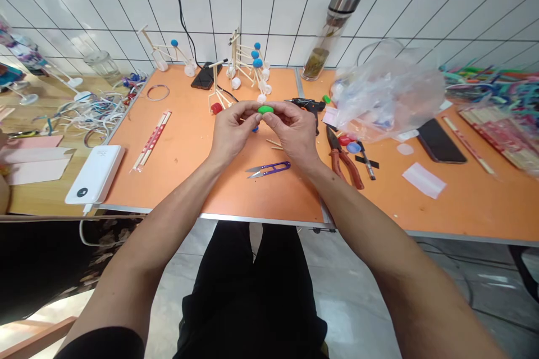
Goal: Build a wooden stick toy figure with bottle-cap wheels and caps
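Clay (265, 109) between both hands (231, 132) (292, 130), thread snips (268, 169) just before them

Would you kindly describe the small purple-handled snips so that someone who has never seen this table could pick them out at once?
On the orange table, look just below the person's left hand and right hand. The thread snips lie flat there, blades pointing left; unlike the red-handled pliers to their right, they have a slim purple handle.
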A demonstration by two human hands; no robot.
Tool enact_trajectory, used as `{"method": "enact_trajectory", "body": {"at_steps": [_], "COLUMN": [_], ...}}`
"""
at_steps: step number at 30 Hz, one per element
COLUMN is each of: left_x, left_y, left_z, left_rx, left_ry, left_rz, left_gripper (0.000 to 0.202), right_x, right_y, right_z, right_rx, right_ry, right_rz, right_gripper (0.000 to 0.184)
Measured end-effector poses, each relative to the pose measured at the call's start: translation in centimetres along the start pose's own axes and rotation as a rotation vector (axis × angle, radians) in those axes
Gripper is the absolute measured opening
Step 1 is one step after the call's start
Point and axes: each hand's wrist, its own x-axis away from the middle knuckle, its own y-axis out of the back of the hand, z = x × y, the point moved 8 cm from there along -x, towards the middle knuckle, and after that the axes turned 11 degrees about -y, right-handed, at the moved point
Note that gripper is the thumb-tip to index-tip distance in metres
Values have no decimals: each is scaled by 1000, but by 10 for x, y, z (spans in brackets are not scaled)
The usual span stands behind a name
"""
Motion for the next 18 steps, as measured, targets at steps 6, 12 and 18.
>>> {"method": "enact_trajectory", "body": {"at_steps": [6,12,18], "left_x": [2,15,30], "left_y": [0,-9,-27], "left_z": [-2,10,13], "left_rx": [56,207,301], "left_ry": [52,477,687], "left_rz": [-16,-61,-48], "left_gripper": [38,61,70], "right_x": [-3,4,12], "right_y": [2,5,0], "right_z": [-3,7,13], "right_rx": [-8,228,352], "right_ry": [-14,151,247], "right_rz": [4,-66,-96], "right_gripper": [72,49,19]}}
